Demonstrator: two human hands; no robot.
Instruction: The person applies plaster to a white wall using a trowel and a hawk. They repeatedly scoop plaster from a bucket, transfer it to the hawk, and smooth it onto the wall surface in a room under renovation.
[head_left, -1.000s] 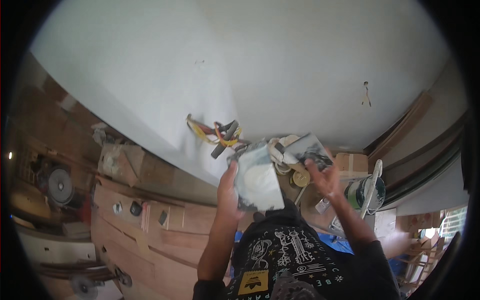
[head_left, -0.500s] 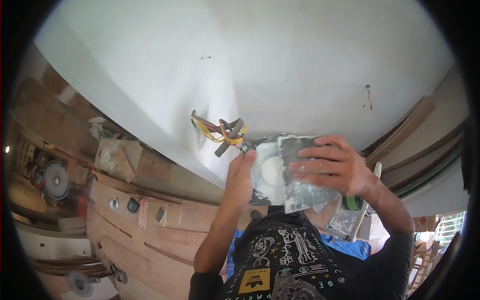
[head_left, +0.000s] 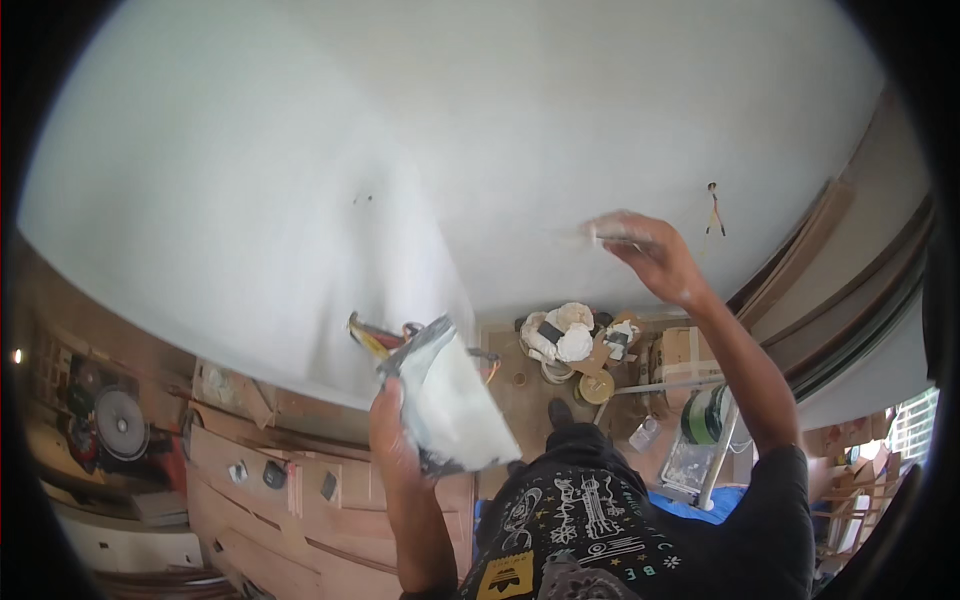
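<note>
My left hand [head_left: 393, 436] grips a flat board [head_left: 452, 402] smeared with white putty, held tilted in front of the white wall [head_left: 520, 130]. Just behind the board, a bundle of yellow and red wires [head_left: 372, 335] sticks out of the wall. My right hand [head_left: 652, 258] is raised up and to the right, against the wall. It is closed on a pale flat putty knife [head_left: 612, 233], which is blurred; its blade lies at the wall surface.
A second small wire [head_left: 713, 205] hangs from the wall at right. Below, the floor holds white bags and round tins [head_left: 565, 340], a green bucket [head_left: 705, 415], a white stand leg [head_left: 722, 450] and cardboard boxes. Wooden panels [head_left: 260, 480] lie at lower left.
My right hand left the putty board and swung up and right to the wall with the knife. The board in my left hand dropped lower and tilted.
</note>
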